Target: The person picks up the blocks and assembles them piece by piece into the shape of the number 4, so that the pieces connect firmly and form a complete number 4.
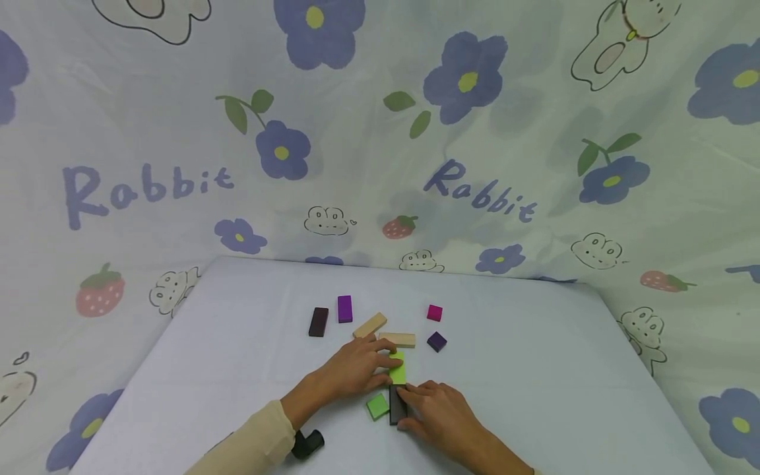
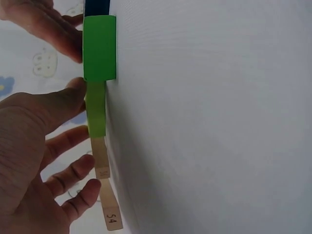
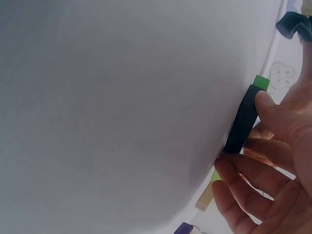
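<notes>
My left hand (image 1: 350,369) holds a yellow-green block (image 1: 398,375) that lies on the white table, with fingers over its top and the thumb at its near left side. In line with that block, its end against or very close to the near end, lies a black block (image 1: 397,414). My right hand (image 1: 444,415) pinches the black block between thumb and fingers from the right. A bright green block (image 1: 377,407) sits just left of the black one. Beyond the left fingertips lie two plain wooden blocks, one crosswise (image 1: 404,340) and one slanted (image 1: 369,325).
Farther back on the table (image 1: 534,343) are a dark brown block (image 1: 318,322) and a purple block (image 1: 345,309) at left. A magenta block (image 1: 435,313) and a dark purple block (image 1: 437,341) lie at right. A patterned cloth (image 1: 368,132) hangs behind.
</notes>
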{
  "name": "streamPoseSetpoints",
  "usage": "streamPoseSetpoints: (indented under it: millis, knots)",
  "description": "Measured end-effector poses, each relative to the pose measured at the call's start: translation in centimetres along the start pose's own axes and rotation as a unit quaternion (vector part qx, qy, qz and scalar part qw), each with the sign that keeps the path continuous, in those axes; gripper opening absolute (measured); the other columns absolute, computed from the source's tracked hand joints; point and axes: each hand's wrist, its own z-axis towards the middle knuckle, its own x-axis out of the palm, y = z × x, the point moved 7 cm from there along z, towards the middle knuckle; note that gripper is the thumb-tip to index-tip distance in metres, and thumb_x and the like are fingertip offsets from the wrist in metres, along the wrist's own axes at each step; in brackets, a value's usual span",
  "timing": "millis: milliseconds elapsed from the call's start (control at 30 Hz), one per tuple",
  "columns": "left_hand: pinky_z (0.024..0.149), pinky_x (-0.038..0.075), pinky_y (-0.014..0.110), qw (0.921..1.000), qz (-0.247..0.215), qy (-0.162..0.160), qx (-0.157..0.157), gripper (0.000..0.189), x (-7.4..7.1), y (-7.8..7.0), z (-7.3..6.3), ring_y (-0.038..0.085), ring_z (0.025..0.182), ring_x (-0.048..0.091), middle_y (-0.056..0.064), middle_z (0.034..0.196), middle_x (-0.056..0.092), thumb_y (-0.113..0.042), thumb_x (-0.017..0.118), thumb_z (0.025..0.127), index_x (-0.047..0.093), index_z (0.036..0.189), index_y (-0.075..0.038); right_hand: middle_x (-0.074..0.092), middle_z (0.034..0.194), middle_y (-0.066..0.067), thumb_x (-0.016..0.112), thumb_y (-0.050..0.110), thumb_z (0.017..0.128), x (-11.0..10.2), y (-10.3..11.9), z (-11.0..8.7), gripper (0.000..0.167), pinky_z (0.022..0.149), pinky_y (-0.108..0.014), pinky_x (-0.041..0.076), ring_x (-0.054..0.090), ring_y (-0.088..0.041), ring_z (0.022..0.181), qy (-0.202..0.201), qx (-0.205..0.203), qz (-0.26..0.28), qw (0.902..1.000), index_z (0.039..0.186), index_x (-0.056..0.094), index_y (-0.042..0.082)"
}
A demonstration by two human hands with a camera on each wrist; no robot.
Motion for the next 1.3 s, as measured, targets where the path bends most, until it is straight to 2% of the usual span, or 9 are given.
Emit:
streamPoseSetpoints:
  millis: [733, 1300]
  knots:
    - [0.094, 0.05, 0.042, 1.0, 0.001, 0.003, -0.003, 0.038, -0.03, 0.18, -0.17, 0.021, 0.117, 0.056, -0.001, 0.132, 0.063, -0.037, 0.072, 0.094, 0.072, 0.129, -0.023, 0.072, 0.121, 0.0, 0.077, 0.047, 0.087, -0.07, 0.11, 0.19, 0.054, 0.086, -0.038, 0.055, 0.068, -0.016, 0.104, -0.015, -0.012, 0.0, 0.9998, 0.128, 0.072, 0.013]
    - [0.093, 0.05, 0.04, 1.0, -0.002, 0.003, 0.001, 0.036, -0.08, -0.05, -0.19, 0.022, 0.114, 0.057, -0.001, 0.131, 0.063, -0.035, 0.072, 0.095, 0.072, 0.129, -0.022, 0.072, 0.12, 0.002, 0.077, 0.05, 0.085, 0.23, -0.07, 0.43, 0.055, 0.086, -0.037, 0.055, 0.068, -0.015, 0.103, -0.001, 0.001, -0.005, 1.0, 0.127, 0.073, 0.016]
